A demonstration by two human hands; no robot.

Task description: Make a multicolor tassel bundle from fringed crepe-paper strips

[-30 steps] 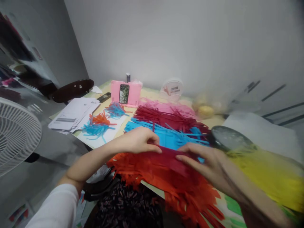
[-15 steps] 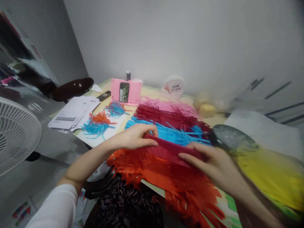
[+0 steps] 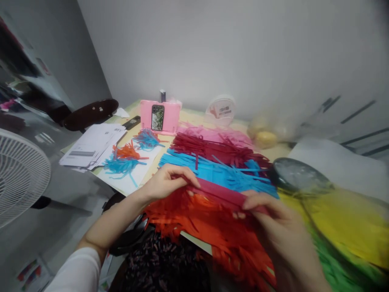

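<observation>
I have the fingers of the left hand [image 3: 167,181] and right hand [image 3: 284,219] clamped towards opposite ends of the crimson paper [image 3: 220,194], seemingly to hold it taut on the near side of the blue fringe [image 3: 209,171]. Beyond that fringe lies the maroon fringe [image 3: 212,150], probably rowed separately to avoid tangling.

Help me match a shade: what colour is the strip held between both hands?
The strip is pinkish red, best seen in the head view.
</observation>
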